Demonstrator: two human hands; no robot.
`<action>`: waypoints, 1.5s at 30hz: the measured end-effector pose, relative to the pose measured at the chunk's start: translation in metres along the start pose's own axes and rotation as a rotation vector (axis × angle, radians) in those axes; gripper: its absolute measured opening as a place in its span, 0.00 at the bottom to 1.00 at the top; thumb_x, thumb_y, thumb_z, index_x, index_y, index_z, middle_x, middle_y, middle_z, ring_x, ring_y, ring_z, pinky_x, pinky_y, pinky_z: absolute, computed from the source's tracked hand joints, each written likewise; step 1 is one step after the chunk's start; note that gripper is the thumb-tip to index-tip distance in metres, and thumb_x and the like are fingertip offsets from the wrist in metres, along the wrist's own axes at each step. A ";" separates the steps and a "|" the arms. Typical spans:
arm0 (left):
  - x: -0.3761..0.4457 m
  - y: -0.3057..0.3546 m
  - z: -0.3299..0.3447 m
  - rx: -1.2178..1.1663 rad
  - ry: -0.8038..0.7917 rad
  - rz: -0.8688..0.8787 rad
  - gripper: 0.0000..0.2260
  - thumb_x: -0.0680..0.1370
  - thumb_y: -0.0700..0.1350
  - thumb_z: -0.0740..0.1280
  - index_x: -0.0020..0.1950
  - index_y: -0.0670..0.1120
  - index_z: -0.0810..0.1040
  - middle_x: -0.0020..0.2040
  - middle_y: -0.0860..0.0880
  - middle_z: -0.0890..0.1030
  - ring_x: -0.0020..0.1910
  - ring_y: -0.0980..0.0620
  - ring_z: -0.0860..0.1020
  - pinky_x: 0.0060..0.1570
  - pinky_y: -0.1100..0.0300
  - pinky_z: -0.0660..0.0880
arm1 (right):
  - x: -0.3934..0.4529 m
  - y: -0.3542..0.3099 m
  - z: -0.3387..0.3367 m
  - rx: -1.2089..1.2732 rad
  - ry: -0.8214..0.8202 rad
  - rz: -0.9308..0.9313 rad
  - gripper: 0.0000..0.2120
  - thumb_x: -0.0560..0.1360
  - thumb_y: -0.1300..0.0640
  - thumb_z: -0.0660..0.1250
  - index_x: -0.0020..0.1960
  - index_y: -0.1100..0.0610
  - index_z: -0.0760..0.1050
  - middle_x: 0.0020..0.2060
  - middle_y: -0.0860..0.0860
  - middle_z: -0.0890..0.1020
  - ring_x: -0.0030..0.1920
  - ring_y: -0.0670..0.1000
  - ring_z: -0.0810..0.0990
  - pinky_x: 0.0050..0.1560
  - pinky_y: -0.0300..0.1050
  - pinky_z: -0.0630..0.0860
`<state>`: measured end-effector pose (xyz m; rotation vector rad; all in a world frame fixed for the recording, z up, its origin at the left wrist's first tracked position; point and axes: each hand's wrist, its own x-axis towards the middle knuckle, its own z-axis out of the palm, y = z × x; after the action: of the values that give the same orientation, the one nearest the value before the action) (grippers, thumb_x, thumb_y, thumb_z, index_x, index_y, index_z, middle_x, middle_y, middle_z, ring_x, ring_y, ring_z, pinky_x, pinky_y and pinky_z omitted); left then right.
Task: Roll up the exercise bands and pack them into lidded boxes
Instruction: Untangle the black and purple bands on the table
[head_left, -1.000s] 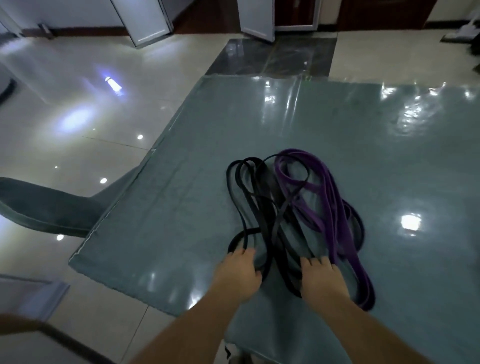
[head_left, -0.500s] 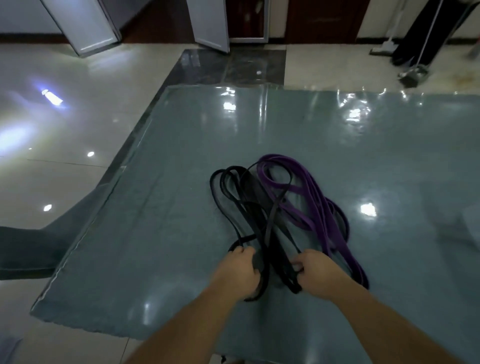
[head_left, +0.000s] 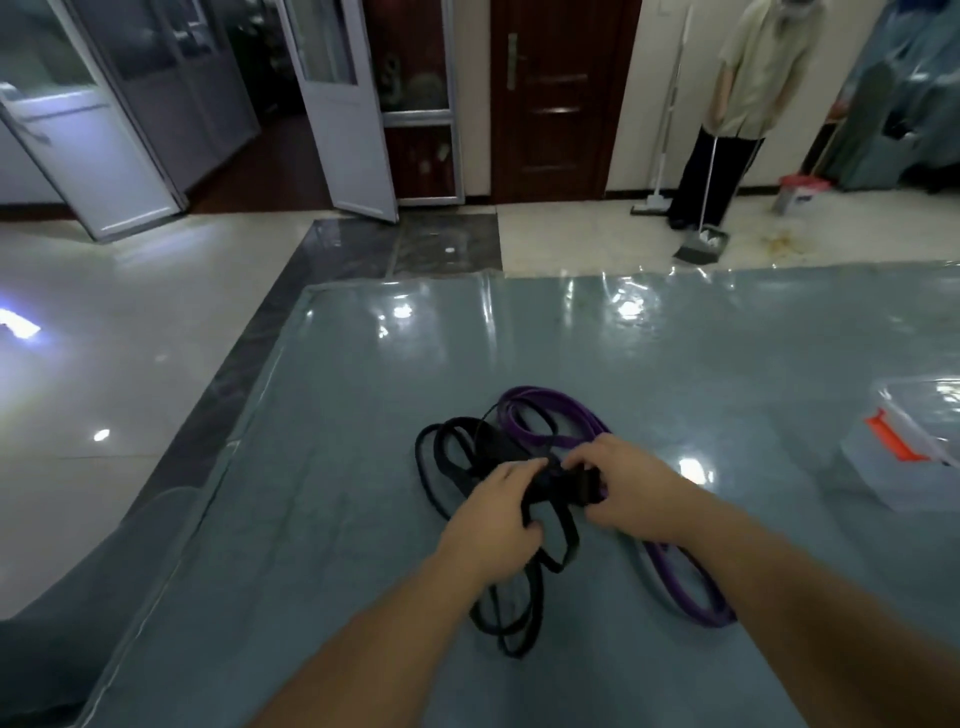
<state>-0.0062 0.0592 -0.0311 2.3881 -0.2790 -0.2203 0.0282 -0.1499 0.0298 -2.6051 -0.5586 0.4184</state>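
Note:
A tangle of black exercise bands (head_left: 457, 457) lies on the grey-green table (head_left: 322, 519), with a purple band (head_left: 691, 597) looped beside and under it. My left hand (head_left: 498, 519) grips a bunch of the black bands, fingers curled round them. My right hand (head_left: 628, 488) pinches the same black bunch from the right, close to the left hand. A clear lidded box (head_left: 914, 457) with an orange latch stands at the table's right edge.
The table top is glossy with light reflections. A grey chair (head_left: 78, 597) stands at the table's left corner. Beyond the far edge, a person (head_left: 743, 104) stands with a broom and a dustpan (head_left: 701, 247) on the tiled floor. Doors line the back wall.
Both hands have lifted and gathered the black bands together toward the middle. The camera has tilted up, bringing the clear box and the standing person into view.

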 end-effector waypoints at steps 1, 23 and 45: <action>0.002 0.003 -0.004 -0.018 0.000 0.026 0.28 0.79 0.47 0.68 0.79 0.57 0.66 0.74 0.56 0.71 0.72 0.57 0.70 0.71 0.62 0.68 | 0.000 -0.005 -0.006 -0.049 -0.018 -0.020 0.21 0.74 0.59 0.72 0.66 0.51 0.77 0.56 0.49 0.74 0.55 0.48 0.76 0.57 0.38 0.72; 0.051 0.097 -0.076 -0.285 0.330 -0.004 0.23 0.80 0.54 0.72 0.74 0.58 0.70 0.62 0.66 0.77 0.61 0.67 0.76 0.57 0.73 0.72 | 0.021 -0.098 -0.174 0.614 0.545 -0.097 0.12 0.71 0.51 0.79 0.51 0.50 0.79 0.45 0.54 0.84 0.44 0.53 0.84 0.48 0.52 0.84; 0.077 0.183 -0.156 -0.760 0.506 0.012 0.05 0.82 0.44 0.71 0.53 0.45 0.85 0.46 0.47 0.89 0.47 0.49 0.87 0.47 0.55 0.85 | 0.027 -0.025 -0.098 1.107 0.152 -0.037 0.16 0.80 0.45 0.70 0.64 0.50 0.82 0.58 0.47 0.87 0.63 0.50 0.83 0.71 0.56 0.74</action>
<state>0.0792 0.0058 0.2006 1.6121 0.0354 0.2507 0.0801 -0.1519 0.1202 -1.5379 -0.2064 0.3621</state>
